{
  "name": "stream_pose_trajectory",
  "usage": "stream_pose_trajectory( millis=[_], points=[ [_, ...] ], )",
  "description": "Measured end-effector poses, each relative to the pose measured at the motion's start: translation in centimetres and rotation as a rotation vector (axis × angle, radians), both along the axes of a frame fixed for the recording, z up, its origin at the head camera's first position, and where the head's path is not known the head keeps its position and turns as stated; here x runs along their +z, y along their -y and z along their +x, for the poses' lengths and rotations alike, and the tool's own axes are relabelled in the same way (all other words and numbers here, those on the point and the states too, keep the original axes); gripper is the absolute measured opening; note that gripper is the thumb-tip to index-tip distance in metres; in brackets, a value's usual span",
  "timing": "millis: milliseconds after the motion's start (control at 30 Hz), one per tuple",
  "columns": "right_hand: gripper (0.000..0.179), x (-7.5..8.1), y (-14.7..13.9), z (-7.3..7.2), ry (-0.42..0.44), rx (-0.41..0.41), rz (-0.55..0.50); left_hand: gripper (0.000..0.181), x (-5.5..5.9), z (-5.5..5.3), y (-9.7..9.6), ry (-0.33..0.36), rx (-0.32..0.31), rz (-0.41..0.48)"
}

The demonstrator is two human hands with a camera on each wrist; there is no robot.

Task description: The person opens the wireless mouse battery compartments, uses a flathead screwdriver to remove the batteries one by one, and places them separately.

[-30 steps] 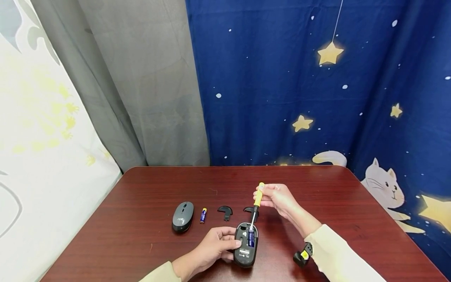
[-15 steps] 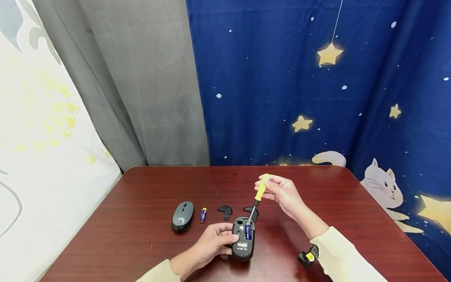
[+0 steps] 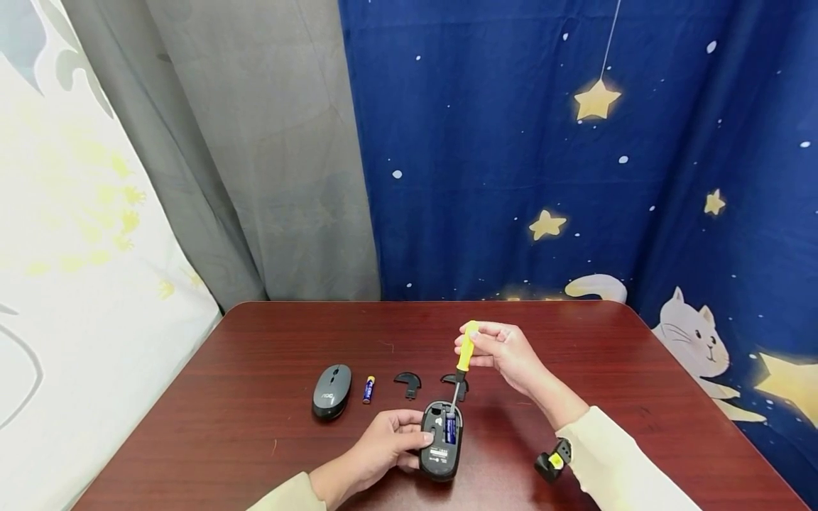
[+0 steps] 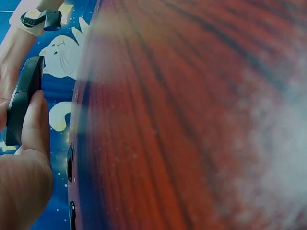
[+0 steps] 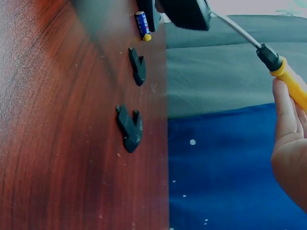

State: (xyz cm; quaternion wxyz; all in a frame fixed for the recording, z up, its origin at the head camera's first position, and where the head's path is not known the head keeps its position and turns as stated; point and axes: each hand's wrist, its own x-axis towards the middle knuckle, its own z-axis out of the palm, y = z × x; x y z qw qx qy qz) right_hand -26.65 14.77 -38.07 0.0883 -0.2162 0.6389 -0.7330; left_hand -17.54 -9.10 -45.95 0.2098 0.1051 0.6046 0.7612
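My left hand [image 3: 391,443] grips a black computer mouse [image 3: 439,465] by its left side, underside facing up, above the table. A blue battery [image 3: 450,428] lies in the mouse's uncovered battery slot. Between the thumb and fingers of my right hand [image 3: 506,351] is a yellow-handled screwdriver [image 3: 467,348], slanting down so that its metal tip meets the top end of that battery. The left wrist view has the mouse [image 4: 23,100] edge-on in the left fingers. In the right wrist view the screwdriver shaft [image 5: 237,29] reaches to the mouse [image 5: 189,14].
A grey mouse [image 3: 332,392] stands upright on the dark red table [image 3: 281,333], with a loose blue and yellow battery [image 3: 368,390] to its right. Two black battery covers [image 3: 407,384] lie beyond the held mouse; the right one [image 5: 128,128] is partly hidden in the head view.
The held mouse rose slightly, then came down a little. The right hand drew up and back, tilting the screwdriver, then returned lower and left with its tip still at the battery's end.
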Motion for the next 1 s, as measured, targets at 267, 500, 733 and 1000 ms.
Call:
stream_pose_trajectory(
  millis=[267, 500, 733, 1000],
  points=[
    [0.02, -1.3, 0.1, -1.1, 0.137, 0.024, -0.064, 0.04, 0.0, 0.0, 0.0, 0.017, -0.009, 0.003],
    [0.02, -1.8, 0.3, -1.4, 0.216, -0.015, -0.059, 0.042, 0.2, 0.0, -0.1, 0.007, -0.015, 0.02],
    [0.025, -2.6, 0.5, -1.5, 0.275, -0.033, -0.061, 0.042, 0.2, -0.1, -0.2, 0.003, -0.03, 0.031],
    [0.026, -2.5, 1.1, -1.3, 0.305, -0.053, -0.075, 0.041, -0.1, -0.5, 0.1, 0.015, -0.026, 0.048]
  ],
)
